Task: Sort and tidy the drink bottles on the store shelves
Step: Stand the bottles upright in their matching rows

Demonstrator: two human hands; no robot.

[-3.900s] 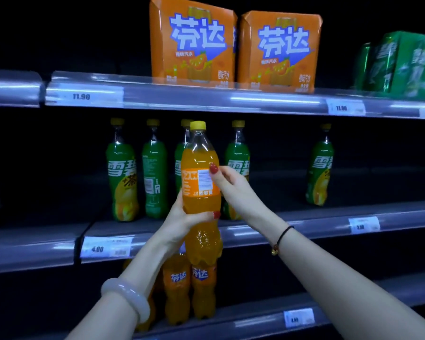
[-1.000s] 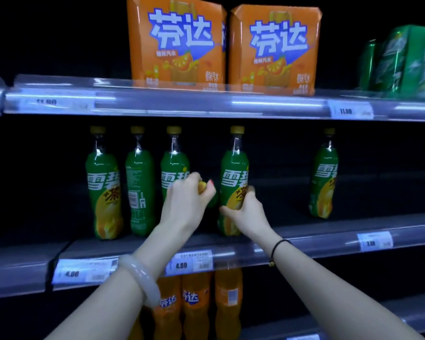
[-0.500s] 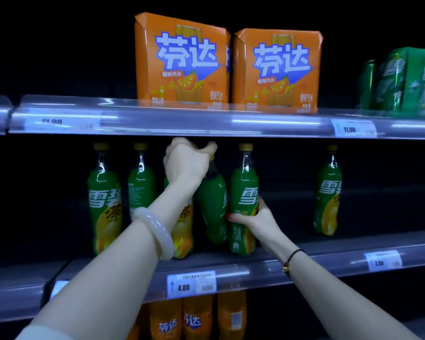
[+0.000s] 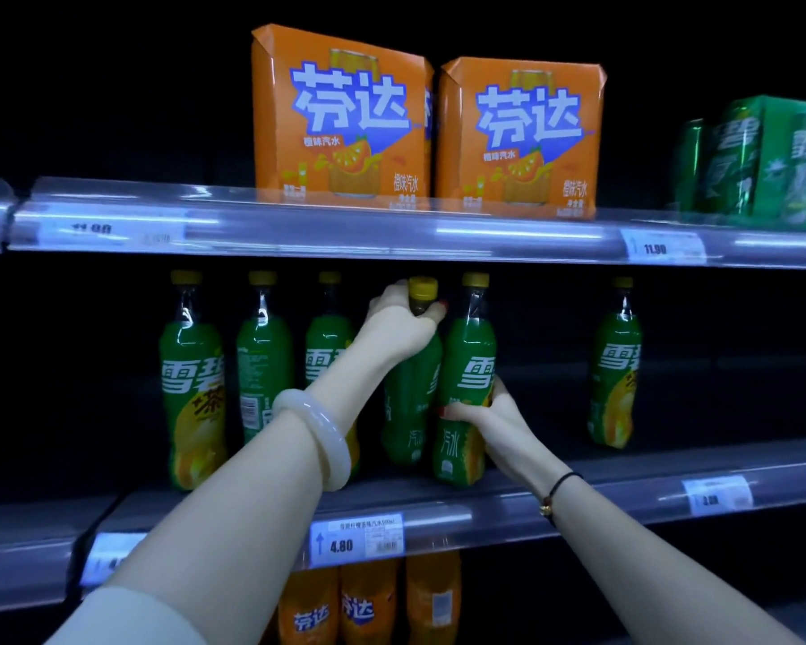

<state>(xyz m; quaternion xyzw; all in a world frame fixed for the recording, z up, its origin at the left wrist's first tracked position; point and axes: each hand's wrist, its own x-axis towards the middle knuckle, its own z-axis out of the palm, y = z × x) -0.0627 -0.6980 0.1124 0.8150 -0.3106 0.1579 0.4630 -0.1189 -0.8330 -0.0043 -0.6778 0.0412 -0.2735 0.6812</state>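
Because the green plastic soda bottle with the yellow cap (image 4: pixel 410 412) is held only by its neck and leans a little on the middle shelf, its base could skid or swing into its neighbours. The left hand (image 4: pixel 399 318) is curled round that neck just under the cap. The right hand (image 4: pixel 482 414) wraps its fingers round the waist of the next green yellow-capped bottle (image 4: pixel 468 365), which touches the first. A sideways jerk from either hand could knock the green bottle just to the left (image 4: pixel 324 351), half hidden by the forearm, and set the row toppling. Headroom looks tight: the caps stand close beneath the clear plastic rail of the upper shelf (image 4: pixel 345 235), so any lift would likely need an outward tilt. The front lip of the middle shelf (image 4: pixel 508 512) runs near the bottle bases, with orange soda bottles (image 4: pixel 359 607) on the shelf below. Room to move lies to the right, where a wide gap separates the pair from a lone green bottle (image 4: pixel 615 365)
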